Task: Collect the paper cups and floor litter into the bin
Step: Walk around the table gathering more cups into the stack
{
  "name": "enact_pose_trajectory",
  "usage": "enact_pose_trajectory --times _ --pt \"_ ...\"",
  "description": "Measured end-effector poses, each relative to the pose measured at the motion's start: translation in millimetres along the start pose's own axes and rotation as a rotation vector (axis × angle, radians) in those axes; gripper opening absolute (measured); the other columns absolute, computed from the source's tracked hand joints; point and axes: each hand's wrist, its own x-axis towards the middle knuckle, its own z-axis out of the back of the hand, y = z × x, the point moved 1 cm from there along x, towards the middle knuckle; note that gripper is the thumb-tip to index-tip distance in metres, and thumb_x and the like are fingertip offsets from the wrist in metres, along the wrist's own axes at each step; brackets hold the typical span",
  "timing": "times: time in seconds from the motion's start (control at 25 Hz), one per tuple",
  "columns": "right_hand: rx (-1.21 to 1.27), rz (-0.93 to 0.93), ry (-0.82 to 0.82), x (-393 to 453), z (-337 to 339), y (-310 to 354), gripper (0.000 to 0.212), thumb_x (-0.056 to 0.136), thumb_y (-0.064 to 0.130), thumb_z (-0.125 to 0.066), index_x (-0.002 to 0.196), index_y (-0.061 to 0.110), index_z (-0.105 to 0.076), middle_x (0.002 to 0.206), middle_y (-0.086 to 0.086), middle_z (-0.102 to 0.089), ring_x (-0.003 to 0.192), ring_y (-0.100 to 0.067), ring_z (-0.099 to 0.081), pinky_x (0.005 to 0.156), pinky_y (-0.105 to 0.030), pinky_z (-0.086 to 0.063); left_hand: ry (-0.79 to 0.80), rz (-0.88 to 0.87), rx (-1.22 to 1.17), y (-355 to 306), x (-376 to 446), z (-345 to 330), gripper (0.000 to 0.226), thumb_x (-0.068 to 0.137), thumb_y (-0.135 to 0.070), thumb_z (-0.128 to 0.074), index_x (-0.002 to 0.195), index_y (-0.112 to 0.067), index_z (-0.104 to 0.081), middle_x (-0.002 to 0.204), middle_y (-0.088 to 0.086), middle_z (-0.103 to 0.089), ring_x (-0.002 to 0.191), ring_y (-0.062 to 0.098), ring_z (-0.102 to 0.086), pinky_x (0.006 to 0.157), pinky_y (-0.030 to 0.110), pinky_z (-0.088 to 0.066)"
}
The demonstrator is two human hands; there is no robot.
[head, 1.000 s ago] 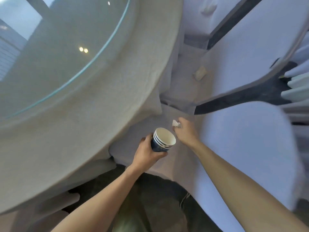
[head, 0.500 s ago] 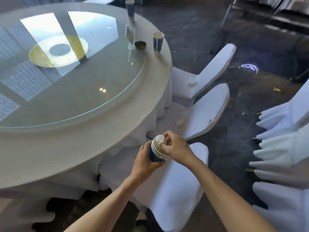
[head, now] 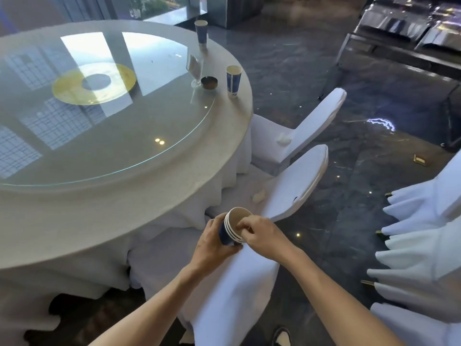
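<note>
My left hand (head: 213,242) grips a stack of blue and white paper cups (head: 233,227) over a white covered chair. My right hand (head: 259,233) rests on the stack's rim with its fingertips curled into the top cup; whether it holds anything is hidden. Two more blue paper cups stand on the round table, one near its right edge (head: 233,81) and one at the far edge (head: 201,34). Crumpled white scraps lie on the seats of two chairs, one nearer (head: 258,196) and one farther (head: 284,139). A small gold piece of litter (head: 420,160) lies on the dark floor at right. No bin is in view.
The round table (head: 149,186) has a glass turntable, a glass and a small dark dish (head: 209,82) on it. White covered chairs (head: 299,186) crowd its right side, and more skirted chairs (head: 424,240) stand at far right. Dark glossy floor lies between them.
The view rose from under the table edge to above the table. My right hand carried a white scrap from the chair seat to the cup stack, and its fingers now dip into the top cup.
</note>
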Motion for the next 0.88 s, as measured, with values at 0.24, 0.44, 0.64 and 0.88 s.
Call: enact_pose_trajectory --times 0.24,0.44,0.64,0.88 --pt "0.065 0.163 0.069 -3 61 -58 0.026 0.092 0.023 -0.062 0.114 0.019 -0.075 0.112 0.001 -0.073 0.102 -0.013 -0.068 0.093 -0.036 -0.057 -0.215 0.035 -0.006 -51 9 -63 0.076 0.065 -0.032 -0.087 0.134 -0.030 -0.055 0.126 -0.008 -0.063 0.118 0.011 -0.063 0.095 0.035 -0.055" --pt "0.055 0.234 0.117 13 110 -86 0.022 0.091 0.022 -0.067 0.110 0.019 -0.075 0.106 0.005 -0.073 0.096 -0.010 -0.068 0.088 -0.036 -0.059 -0.316 0.141 -0.050 -79 15 -92 0.073 0.069 -0.037 -0.089 0.134 -0.037 -0.056 0.124 -0.010 -0.065 0.112 0.006 -0.065 0.096 0.034 -0.056" --pt "-0.006 0.294 0.146 76 142 -87 0.019 0.093 0.027 -0.068 0.108 0.020 -0.076 0.104 0.005 -0.071 0.093 -0.009 -0.065 0.077 -0.021 -0.054 -0.425 0.238 -0.064 -79 57 -98 0.084 0.063 -0.045 -0.094 0.137 -0.036 -0.055 0.123 -0.008 -0.064 0.111 0.008 -0.063 0.086 0.018 -0.051" --pt "-0.126 0.259 0.265 193 150 -110 0.023 0.092 0.020 -0.066 0.110 0.010 -0.076 0.108 -0.006 -0.071 0.099 -0.022 -0.066 0.082 -0.035 -0.055 -0.476 0.341 -0.105 -44 162 -113 0.092 0.054 -0.056 -0.085 0.139 -0.039 -0.053 0.122 -0.006 -0.054 0.117 0.016 -0.057 0.100 0.042 -0.053"
